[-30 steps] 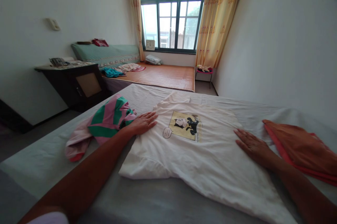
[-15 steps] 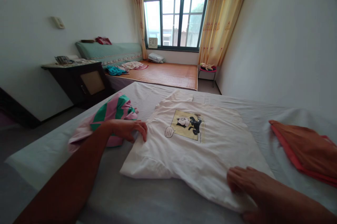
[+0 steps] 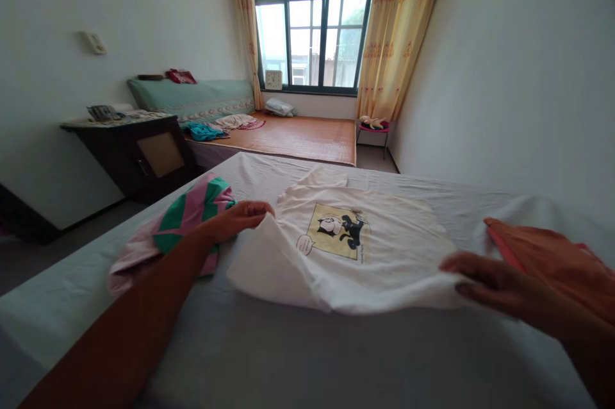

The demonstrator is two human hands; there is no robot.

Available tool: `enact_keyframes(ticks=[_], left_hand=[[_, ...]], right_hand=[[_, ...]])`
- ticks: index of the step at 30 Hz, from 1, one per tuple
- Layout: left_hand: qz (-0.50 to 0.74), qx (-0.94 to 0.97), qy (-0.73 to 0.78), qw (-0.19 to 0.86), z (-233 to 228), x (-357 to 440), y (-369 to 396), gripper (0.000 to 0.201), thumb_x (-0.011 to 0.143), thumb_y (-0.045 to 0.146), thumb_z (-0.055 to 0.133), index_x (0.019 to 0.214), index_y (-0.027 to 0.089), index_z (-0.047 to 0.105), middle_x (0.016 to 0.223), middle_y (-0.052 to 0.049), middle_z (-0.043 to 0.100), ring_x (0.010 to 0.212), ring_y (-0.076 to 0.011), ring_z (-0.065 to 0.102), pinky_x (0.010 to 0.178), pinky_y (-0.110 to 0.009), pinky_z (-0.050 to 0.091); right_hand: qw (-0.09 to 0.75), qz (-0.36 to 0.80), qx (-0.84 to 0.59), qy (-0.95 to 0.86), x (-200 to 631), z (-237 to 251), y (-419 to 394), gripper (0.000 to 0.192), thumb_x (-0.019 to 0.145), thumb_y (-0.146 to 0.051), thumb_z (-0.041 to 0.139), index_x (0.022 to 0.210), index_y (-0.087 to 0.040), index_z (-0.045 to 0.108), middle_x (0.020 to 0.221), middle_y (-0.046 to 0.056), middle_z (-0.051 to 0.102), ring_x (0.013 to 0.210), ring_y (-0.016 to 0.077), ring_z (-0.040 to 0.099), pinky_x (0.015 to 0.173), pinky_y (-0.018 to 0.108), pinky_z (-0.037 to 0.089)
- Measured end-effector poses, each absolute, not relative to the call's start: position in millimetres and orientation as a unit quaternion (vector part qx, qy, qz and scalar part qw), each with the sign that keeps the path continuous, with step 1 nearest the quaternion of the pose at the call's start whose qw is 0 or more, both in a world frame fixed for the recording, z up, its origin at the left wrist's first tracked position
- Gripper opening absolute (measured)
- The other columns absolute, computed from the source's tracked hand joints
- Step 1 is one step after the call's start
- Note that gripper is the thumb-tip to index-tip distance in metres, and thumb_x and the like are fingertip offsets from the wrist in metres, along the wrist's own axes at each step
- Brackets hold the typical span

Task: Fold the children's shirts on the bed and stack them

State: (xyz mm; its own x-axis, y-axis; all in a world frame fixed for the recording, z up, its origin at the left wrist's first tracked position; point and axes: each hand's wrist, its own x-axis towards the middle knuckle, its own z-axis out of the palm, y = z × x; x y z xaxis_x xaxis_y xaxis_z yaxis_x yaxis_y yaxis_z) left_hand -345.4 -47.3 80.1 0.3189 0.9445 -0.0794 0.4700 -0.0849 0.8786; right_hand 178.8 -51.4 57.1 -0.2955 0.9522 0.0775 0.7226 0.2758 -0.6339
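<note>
A white T-shirt [image 3: 403, 236] with a cartoon cat print lies across the grey-sheeted surface, its near edge lifted. My left hand [image 3: 245, 217] pinches the shirt at its left side, pulling the cloth up into a peak. At the near right corner my right hand [image 3: 490, 277] grips the hem between thumb and fingers, raising it off the sheet. Just beyond my left forearm is a bunched pink and green striped garment [image 3: 187, 210]. An orange-brown folded garment [image 3: 542, 255] with a red edge lies to the right, partly behind my right hand and forearm.
The grey sheet [image 3: 336, 358] covers the surface under the clothes. Farther off stand a bed with a woven mat [image 3: 307, 136], a dark cabinet [image 3: 158, 149] at left and a small pink stool [image 3: 375, 128] near the curtain. A white wall rises at right.
My right hand has taken hold of the shirt's near hem and lifted it up and away from me. My left hand has closed on the side and raised it. The view has shifted slightly.
</note>
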Motion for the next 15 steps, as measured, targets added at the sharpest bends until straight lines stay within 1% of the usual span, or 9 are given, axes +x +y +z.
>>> enact_keyframes(ticks=[1, 3, 4, 6, 8, 10, 12, 14, 15], left_hand=[[0.321, 0.647, 0.551, 0.419, 72, -340, -39, 0.050, 0.076, 0.058, 0.056, 0.103, 0.017, 0.064, 0.080, -0.005, 0.065, 0.068, -0.0165, 0.059, 0.059, -0.023, 0.045], [0.381, 0.591, 0.604, 0.374, 54, -332, -24, 0.056, 0.072, 0.060, 0.059, 0.104, 0.015, 0.062, 0.075, -0.002, 0.064, 0.061, -0.0140, 0.055, 0.051, -0.020, 0.041], [0.393, 0.577, 0.620, 0.358, 47, -330, -18, 0.058, 0.070, 0.061, 0.060, 0.105, 0.015, 0.062, 0.075, -0.002, 0.064, 0.062, -0.0139, 0.055, 0.051, -0.020, 0.040], [0.396, 0.571, 0.629, 0.349, 36, -330, -11, 0.064, 0.068, 0.061, 0.061, 0.110, 0.014, 0.060, 0.078, -0.003, 0.065, 0.065, -0.0142, 0.056, 0.053, -0.020, 0.040], [0.388, 0.586, 0.613, 0.361, 32, -333, -11, 0.069, 0.069, 0.063, 0.058, 0.119, 0.015, 0.055, 0.079, -0.002, 0.065, 0.064, -0.0135, 0.056, 0.053, -0.019, 0.039], [0.369, 0.608, 0.603, 0.363, 32, -335, -14, 0.072, 0.070, 0.063, 0.056, 0.123, 0.015, 0.053, 0.075, 0.000, 0.064, 0.059, -0.0121, 0.053, 0.051, -0.019, 0.036], [0.350, 0.633, 0.602, 0.338, 33, -333, -17, 0.071, 0.070, 0.061, 0.058, 0.124, 0.015, 0.053, 0.071, 0.001, 0.062, 0.058, -0.0121, 0.053, 0.051, -0.019, 0.036], [0.339, 0.657, 0.608, 0.290, 34, -328, -17, 0.070, 0.068, 0.058, 0.060, 0.125, 0.017, 0.053, 0.073, 0.001, 0.063, 0.064, -0.0144, 0.055, 0.057, -0.021, 0.040], [0.333, 0.667, 0.614, 0.261, 35, -325, -16, 0.067, 0.068, 0.056, 0.061, 0.122, 0.018, 0.055, 0.075, 0.000, 0.065, 0.069, -0.0162, 0.057, 0.062, -0.022, 0.041]], right_hand=[[0.251, 0.268, -0.580, -0.728, 175, 57, -41, 0.048, 0.068, -0.060, 0.063, 0.099, -0.023, 0.065, 0.090, 0.007, 0.072, 0.076, 0.0246, 0.066, 0.064, 0.032, 0.055], [0.296, 0.274, -0.644, -0.650, 170, 49, -21, 0.054, 0.072, -0.061, 0.057, 0.108, -0.021, 0.061, 0.097, 0.010, 0.071, 0.080, 0.0270, 0.067, 0.064, 0.035, 0.054], [0.315, 0.266, -0.666, -0.622, 171, 43, -14, 0.057, 0.072, -0.062, 0.056, 0.111, -0.020, 0.059, 0.098, 0.012, 0.070, 0.084, 0.0287, 0.066, 0.065, 0.036, 0.054], [0.323, 0.269, -0.674, -0.607, 180, 29, -5, 0.064, 0.071, -0.062, 0.058, 0.117, -0.018, 0.056, 0.100, 0.014, 0.070, 0.091, 0.0309, 0.066, 0.070, 0.038, 0.054], [0.309, 0.301, -0.658, -0.617, 193, 18, -4, 0.070, 0.071, -0.060, 0.060, 0.126, -0.018, 0.050, 0.102, 0.015, 0.070, 0.094, 0.0306, 0.065, 0.074, 0.037, 0.054], [0.297, 0.317, -0.646, -0.628, 204, 12, -6, 0.075, 0.070, -0.058, 0.063, 0.131, -0.018, 0.046, 0.101, 0.014, 0.070, 0.093, 0.0299, 0.066, 0.074, 0.036, 0.055], [0.283, 0.306, -0.642, -0.644, 209, 9, -8, 0.075, 0.070, -0.057, 0.062, 0.132, -0.018, 0.045, 0.096, 0.013, 0.071, 0.088, 0.0296, 0.067, 0.071, 0.037, 0.055], [0.294, 0.282, -0.631, -0.660, 206, 6, -6, 0.073, 0.073, -0.056, 0.058, 0.132, -0.016, 0.043, 0.093, 0.013, 0.071, 0.085, 0.0287, 0.068, 0.071, 0.037, 0.055], [0.310, 0.259, -0.628, -0.665, 203, 4, -4, 0.071, 0.075, -0.055, 0.056, 0.133, -0.016, 0.042, 0.095, 0.014, 0.071, 0.087, 0.0284, 0.067, 0.074, 0.037, 0.054]])
